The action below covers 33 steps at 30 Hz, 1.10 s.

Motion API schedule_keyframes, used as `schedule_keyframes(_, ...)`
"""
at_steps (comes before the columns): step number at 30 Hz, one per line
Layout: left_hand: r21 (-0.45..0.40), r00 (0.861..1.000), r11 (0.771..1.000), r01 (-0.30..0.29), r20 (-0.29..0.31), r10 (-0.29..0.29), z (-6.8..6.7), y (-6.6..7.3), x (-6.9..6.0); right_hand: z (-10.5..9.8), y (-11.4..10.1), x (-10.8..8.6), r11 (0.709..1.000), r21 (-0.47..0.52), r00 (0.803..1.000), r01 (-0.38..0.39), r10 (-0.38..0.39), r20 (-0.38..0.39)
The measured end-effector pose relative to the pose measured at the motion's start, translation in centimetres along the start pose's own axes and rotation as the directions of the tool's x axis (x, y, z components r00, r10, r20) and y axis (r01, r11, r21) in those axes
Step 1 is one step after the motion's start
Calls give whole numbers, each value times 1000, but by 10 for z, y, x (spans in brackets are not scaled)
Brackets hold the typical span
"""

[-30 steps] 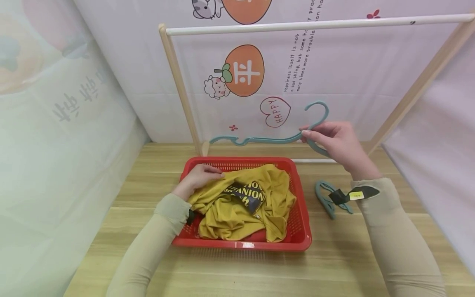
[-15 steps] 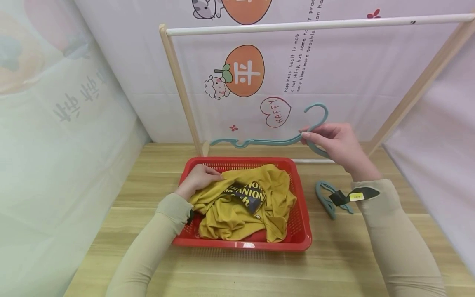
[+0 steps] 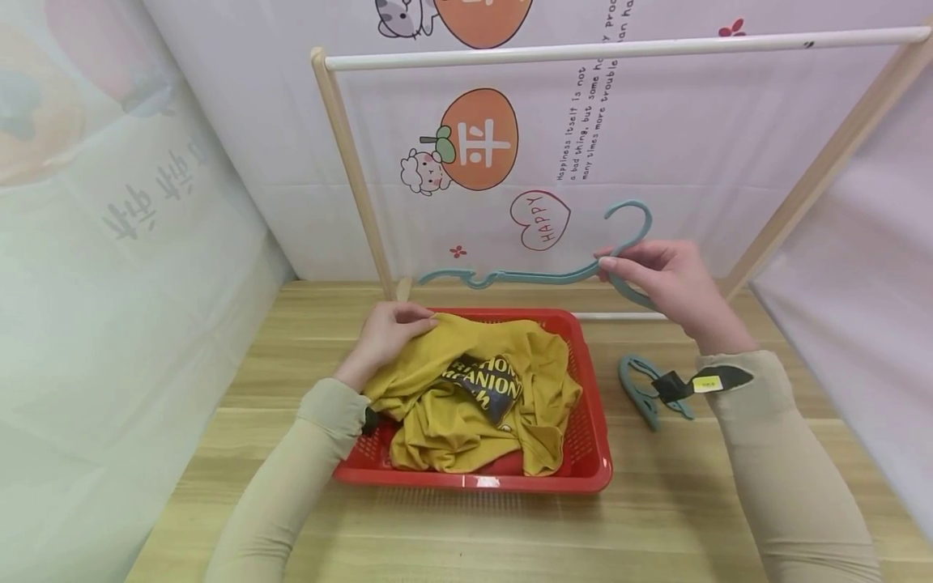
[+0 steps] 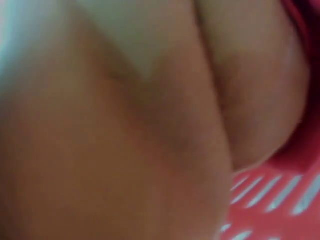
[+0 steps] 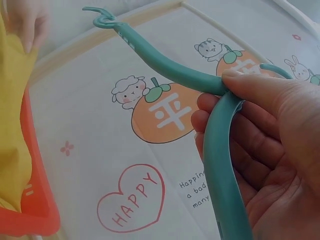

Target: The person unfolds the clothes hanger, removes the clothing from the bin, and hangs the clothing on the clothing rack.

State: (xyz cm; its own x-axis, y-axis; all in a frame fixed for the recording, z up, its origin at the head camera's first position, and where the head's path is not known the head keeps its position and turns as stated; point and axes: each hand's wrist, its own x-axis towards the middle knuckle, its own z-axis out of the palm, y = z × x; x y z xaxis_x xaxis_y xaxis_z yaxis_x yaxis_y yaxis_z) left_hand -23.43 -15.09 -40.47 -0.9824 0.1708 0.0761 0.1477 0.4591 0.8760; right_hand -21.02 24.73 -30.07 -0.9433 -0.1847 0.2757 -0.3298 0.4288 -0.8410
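A teal hanger [image 3: 543, 278] is pinched near its hook by my right hand [image 3: 674, 283], up behind the basket's right side; in the right wrist view the thumb presses on the joint of the hanger [image 5: 175, 70]. My left hand [image 3: 389, 332] pinches the upper left edge of a yellow shirt [image 3: 452, 429] with dark printed lettering. The shirt lies crumpled in a red basket [image 3: 474, 481], its held edge lifted at the back rim. In the left wrist view the hand [image 4: 150, 125] is blurred and fills most of the picture.
Another teal hanger [image 3: 641, 397] lies on the wooden table [image 3: 437, 542], right of the basket. Behind the basket stands a rack with wooden posts [image 3: 353, 170] and a white top rail [image 3: 554, 53]. Printed cloth [image 3: 291, 162] hangs at the back and sides.
My left hand has moved up and slightly away, raising the shirt's upper left edge. My right hand and the hanger have shifted slightly to the right.
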Motion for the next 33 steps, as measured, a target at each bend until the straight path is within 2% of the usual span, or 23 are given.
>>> schedule_keyframes(3,-58,998,996,-65,-14,64,-3,7,1,-3,1,0,1000,-25,1000,-13,13,3)
schedule_keyframes(10,-143,988,978,-149,-66,141,-15,34,-5,-12,3,-2,999,-41,1000,-14,14,0)
schedule_keyframes(12,-160,981,970,-186,-92,172,-18,42,-8,-15,2,-3,999,-30,1000,-12,12,-3)
schedule_keyframes(16,-222,966,944,-242,-149,212,-23,53,-12,-18,1,-5,1000,-16,1000,-5,5,-13)
schedule_keyframes(19,-270,951,917,-293,-186,249,-27,58,-15,-20,0,-8,1000,-14,1000,2,-2,-17)
schedule_keyframes(22,-319,936,884,-341,-204,287,-30,60,-16,-22,-1,-10,1000,-10,1000,5,-5,-15)
schedule_keyframes(25,-352,930,864,-361,-200,307,-33,60,-17,-22,0,-13,1000,-5,1000,3,-3,-10)
schedule_keyframes(27,-359,932,861,-359,-189,309,-33,60,-18,-21,0,-13,1000,-4,1000,4,-4,-7)
schedule_keyframes(33,-329,940,881,-339,-152,305,-32,60,-20,-16,1,-14,1000,-11,1000,7,-7,10)
